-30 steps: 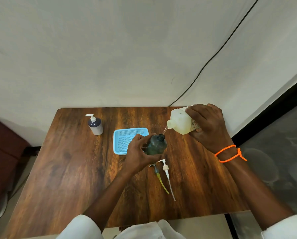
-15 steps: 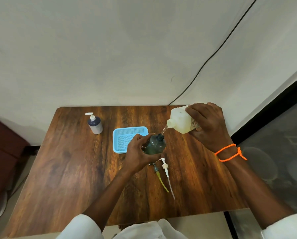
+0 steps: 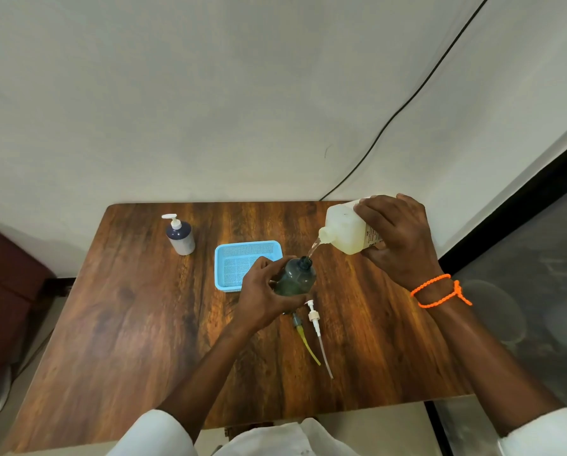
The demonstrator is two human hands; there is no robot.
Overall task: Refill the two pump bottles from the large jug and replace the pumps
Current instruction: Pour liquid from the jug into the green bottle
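My right hand [image 3: 397, 240] grips the pale yellow jug [image 3: 346, 230], tilted with its spout down to the left. A thin stream of liquid runs from the spout into the open neck of a dark green bottle [image 3: 297, 276]. My left hand [image 3: 262, 296] holds that bottle upright on the wooden table [image 3: 127, 324]. Two removed pumps lie just in front of the bottle: a white pump [image 3: 315, 320] with a clear tube and a dark pump [image 3: 303, 337] with a yellow tube. A second bottle [image 3: 180, 238], dark blue over grey with its white pump on, stands at the far left.
A light blue mesh basket [image 3: 242, 258] sits behind my left hand, touching distance from the green bottle. A black cable [image 3: 407, 103] runs down the wall to the table's back edge. A dark red seat [image 3: 8, 291] stands left of the table.
Both hands hold the same pose and the pouring continues. Only the camera view has shifted slightly.
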